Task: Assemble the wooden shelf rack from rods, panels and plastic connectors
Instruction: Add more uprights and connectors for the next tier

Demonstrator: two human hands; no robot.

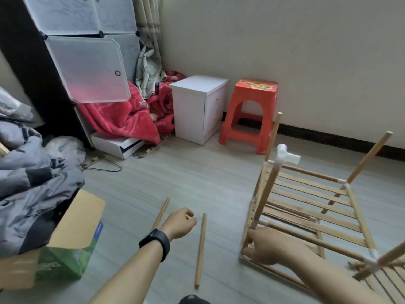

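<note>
You are sitting on a grey floor that looks like wood. Your left hand, with a black band on the wrist, is curled into a fist with nothing in it. It hangs above the floor between a loose rod and a second rod, both lying flat. Your right hand is blurry, but its fingers curl round the near corner of the half-built rack, which stands on the floor to your right. A white connector sits on top of one upright rod of the rack. To your left is a cardboard box beside a grey jacket. Further back, a white cabinet and a red stool stand by the wall.
</note>
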